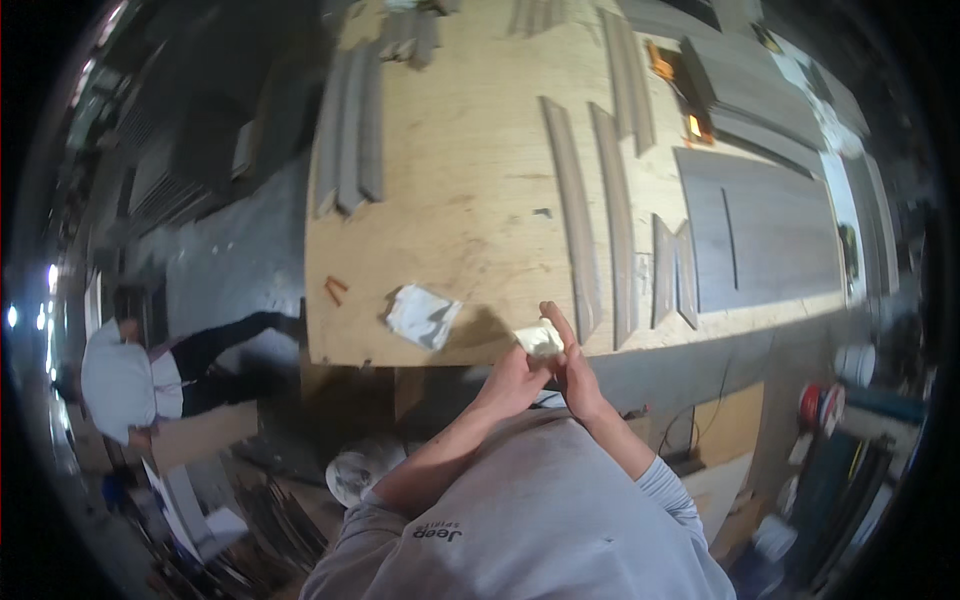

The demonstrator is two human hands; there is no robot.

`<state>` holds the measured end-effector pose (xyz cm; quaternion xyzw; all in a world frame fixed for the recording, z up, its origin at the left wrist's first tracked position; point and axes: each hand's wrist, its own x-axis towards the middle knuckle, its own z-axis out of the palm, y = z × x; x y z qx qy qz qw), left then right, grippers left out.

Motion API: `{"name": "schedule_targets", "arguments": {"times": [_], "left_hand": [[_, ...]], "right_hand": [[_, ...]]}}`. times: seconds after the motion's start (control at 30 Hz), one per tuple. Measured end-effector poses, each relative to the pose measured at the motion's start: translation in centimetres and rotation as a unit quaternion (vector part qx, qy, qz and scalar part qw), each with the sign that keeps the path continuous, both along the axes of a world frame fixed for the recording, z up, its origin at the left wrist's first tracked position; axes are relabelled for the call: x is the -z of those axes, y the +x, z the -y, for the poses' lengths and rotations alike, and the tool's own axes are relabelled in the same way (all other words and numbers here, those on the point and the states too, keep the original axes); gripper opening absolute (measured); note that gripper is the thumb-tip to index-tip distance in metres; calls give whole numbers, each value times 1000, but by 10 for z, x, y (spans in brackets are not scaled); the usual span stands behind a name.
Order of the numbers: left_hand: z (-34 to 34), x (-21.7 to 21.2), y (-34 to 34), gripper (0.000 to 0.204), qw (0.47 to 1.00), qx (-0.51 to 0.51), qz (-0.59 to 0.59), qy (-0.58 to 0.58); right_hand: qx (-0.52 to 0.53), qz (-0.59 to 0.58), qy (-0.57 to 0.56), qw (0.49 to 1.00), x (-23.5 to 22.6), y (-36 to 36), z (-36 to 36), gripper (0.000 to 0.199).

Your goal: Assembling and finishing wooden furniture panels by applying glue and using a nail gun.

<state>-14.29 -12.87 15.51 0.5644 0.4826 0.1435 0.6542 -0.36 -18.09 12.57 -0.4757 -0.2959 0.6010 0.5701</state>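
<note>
Close to the table's near edge, in front of my body, my two hands meet around a small crumpled pale-yellow piece, like cloth or paper [540, 338]. My left hand [517, 382] is closed on it from below, its fingertips partly hidden. Against its right side lies my right hand [580, 382], fingers stretched out and pointing away from me. A crumpled white sheet or cloth [423, 317] rests on the wooden table [450, 220] left of my hands. Farther left lie thin orange-brown pieces [336, 290].
Long grey mitred strips [573, 215] lie right of centre, beside shorter ones [672, 270] and a grey slotted panel [765, 235]. More strips [360, 130] lie at the far left. Orange tools [660, 62] sit near stacked boards [750, 90]. Another person [130, 380] is off to the left.
</note>
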Motion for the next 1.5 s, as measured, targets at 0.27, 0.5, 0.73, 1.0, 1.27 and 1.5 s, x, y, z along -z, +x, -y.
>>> {"name": "schedule_targets", "arguments": {"times": [0.27, 0.5, 0.73, 1.0, 1.27, 1.5], "left_hand": [[-23, 35, -123, 37, 963, -200, -121, 133], [-40, 43, -159, 30, 905, -272, -227, 238], [-45, 40, -43, 17, 963, -111, -104, 220], [-79, 57, 183, 55, 930, 44, -167, 324], [-124, 101, 278, 73, 865, -39, -472, 166], [-134, 126, 243, 54, 982, -88, -167, -11]], "right_hand": [[-144, 160, 27, 976, -5, 4, 5, 76], [69, 220, -73, 970, 17, 47, 55, 66], [258, 166, -173, 936, 48, 64, 111, 32], [309, 110, -155, 932, 62, 131, 171, 33], [438, 107, -224, 864, 69, 300, 275, 31], [414, 127, -222, 873, 59, 439, 284, 31]]}}
